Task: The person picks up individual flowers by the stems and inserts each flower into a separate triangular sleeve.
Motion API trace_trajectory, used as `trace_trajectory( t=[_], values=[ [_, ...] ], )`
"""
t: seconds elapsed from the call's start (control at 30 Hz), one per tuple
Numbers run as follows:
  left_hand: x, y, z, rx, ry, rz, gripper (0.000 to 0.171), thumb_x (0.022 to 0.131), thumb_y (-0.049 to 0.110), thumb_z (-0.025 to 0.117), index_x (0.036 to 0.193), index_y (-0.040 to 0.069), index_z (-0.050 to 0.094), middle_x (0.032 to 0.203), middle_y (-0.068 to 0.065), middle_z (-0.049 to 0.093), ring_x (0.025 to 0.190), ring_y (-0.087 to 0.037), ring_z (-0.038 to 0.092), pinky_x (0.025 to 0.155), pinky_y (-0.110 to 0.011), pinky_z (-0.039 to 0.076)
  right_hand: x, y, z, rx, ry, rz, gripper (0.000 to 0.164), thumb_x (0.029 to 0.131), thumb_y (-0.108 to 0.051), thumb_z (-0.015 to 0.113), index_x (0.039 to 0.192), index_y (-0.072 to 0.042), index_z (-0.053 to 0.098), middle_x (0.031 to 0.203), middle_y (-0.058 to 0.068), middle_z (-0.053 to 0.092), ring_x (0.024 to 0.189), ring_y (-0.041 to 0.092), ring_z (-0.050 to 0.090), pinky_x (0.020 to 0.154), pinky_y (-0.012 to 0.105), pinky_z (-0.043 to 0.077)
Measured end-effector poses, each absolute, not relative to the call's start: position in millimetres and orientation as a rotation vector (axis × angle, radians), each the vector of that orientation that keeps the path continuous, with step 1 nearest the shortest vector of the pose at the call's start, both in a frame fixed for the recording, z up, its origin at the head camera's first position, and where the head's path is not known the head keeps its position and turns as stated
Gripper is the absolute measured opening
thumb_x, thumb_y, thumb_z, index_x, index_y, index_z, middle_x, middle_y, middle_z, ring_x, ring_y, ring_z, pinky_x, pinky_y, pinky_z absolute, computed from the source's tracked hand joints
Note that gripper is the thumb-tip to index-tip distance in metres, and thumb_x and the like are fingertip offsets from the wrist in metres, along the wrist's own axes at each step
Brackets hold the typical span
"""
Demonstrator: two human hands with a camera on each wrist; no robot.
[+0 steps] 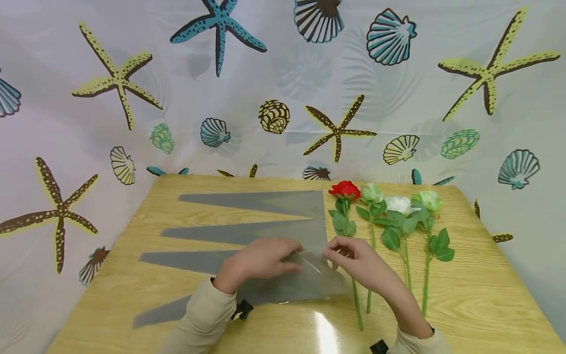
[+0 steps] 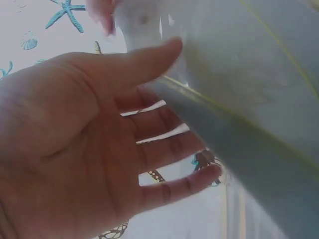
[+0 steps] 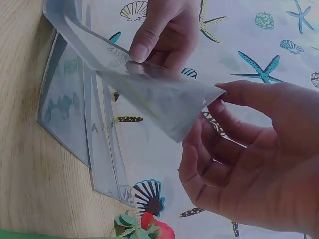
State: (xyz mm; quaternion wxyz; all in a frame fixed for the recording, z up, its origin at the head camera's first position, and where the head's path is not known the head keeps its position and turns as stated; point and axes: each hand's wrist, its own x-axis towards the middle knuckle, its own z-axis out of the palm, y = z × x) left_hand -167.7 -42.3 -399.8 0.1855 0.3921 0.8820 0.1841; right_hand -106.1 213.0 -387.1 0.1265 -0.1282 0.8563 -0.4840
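I see three grey translucent flower sleeves on the left half of the wooden surface, narrow ends toward its left edge. A fourth sleeve lies closest to the near edge, its wide end lifted. My left hand has a loose grip there, fingers straight behind the film, thumb over it. My right hand has its grip pinching a wide-end corner. Toward the right edge, blooms to the far edge, I count a red rose, a pale green rose, a white rose and another pale green one.
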Motion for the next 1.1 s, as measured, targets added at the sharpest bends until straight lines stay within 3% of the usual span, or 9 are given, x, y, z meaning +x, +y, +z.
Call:
trace_trajectory(
  t=[0.1,0.17,0.37,0.5,0.73,0.93,1.1],
  values=[
    [-170,-41,-397,1.157,2.447,0.61,0.01,0.106,0.028,0.064,0.105,0.018,0.064,0.088,0.006,0.062,0.074,-0.007,0.052,0.069,-0.026,0.043,-107,214,-388,-0.342,2.453,-1.485,0.025,0.108,-0.032,0.061,0.106,-0.008,0.071,0.088,0.007,0.062,0.076,0.019,0.059,0.071,0.031,0.049],
    [-171,-41,-393,1.189,2.42,0.668,0.011,0.107,0.024,0.063,0.097,0.018,0.061,0.081,0.007,0.055,0.069,-0.006,0.045,0.067,-0.024,0.039,-108,216,-388,-0.319,2.448,-1.51,0.029,0.109,-0.034,0.059,0.107,-0.008,0.07,0.092,0.006,0.062,0.08,0.02,0.059,0.073,0.032,0.05],
    [-177,-44,-383,1.205,2.401,0.757,0.011,0.107,0.024,0.062,0.098,0.018,0.064,0.08,0.007,0.055,0.068,-0.006,0.045,0.069,-0.025,0.04,-112,221,-387,-0.23,2.497,-1.511,0.038,0.111,-0.039,0.054,0.123,-0.008,0.071,0.12,0.011,0.068,0.101,0.018,0.065,0.091,0.033,0.057],
    [-180,-47,-380,1.184,2.425,0.833,0.009,0.107,0.023,0.063,0.102,0.018,0.069,0.089,0.006,0.066,0.076,-0.008,0.053,0.074,-0.027,0.046,-110,225,-384,-0.237,2.465,-1.503,0.038,0.108,-0.036,0.06,0.132,-0.008,0.069,0.129,0.014,0.07,0.108,0.019,0.067,0.091,0.033,0.057],
    [-177,-47,-379,1.116,2.579,0.901,0.015,0.105,0.029,0.066,0.117,0.02,0.072,0.11,0.005,0.076,0.098,-0.01,0.069,0.084,-0.032,0.056,-109,224,-385,-0.228,2.475,-1.559,0.027,0.103,-0.029,0.069,0.106,-0.003,0.074,0.095,0.005,0.068,0.08,0.012,0.059,0.072,0.028,0.048],
    [-171,-44,-378,1.112,2.656,1.0,0.026,0.103,0.03,0.07,0.128,0.022,0.068,0.117,0.007,0.074,0.102,-0.01,0.07,0.085,-0.031,0.056,-112,220,-389,-0.125,2.486,-1.603,0.029,0.1,-0.029,0.074,0.099,0.0,0.07,0.088,0.0,0.067,0.078,0.011,0.061,0.071,0.028,0.049],
    [-169,-44,-382,1.135,2.59,1.119,0.03,0.101,0.026,0.073,0.129,0.018,0.065,0.123,0.004,0.073,0.11,-0.013,0.071,0.093,-0.039,0.058,-112,221,-390,-0.107,2.48,-1.616,0.031,0.099,-0.03,0.075,0.098,0.0,0.068,0.085,-0.001,0.067,0.077,0.009,0.061,0.071,0.027,0.048]
  ],
)
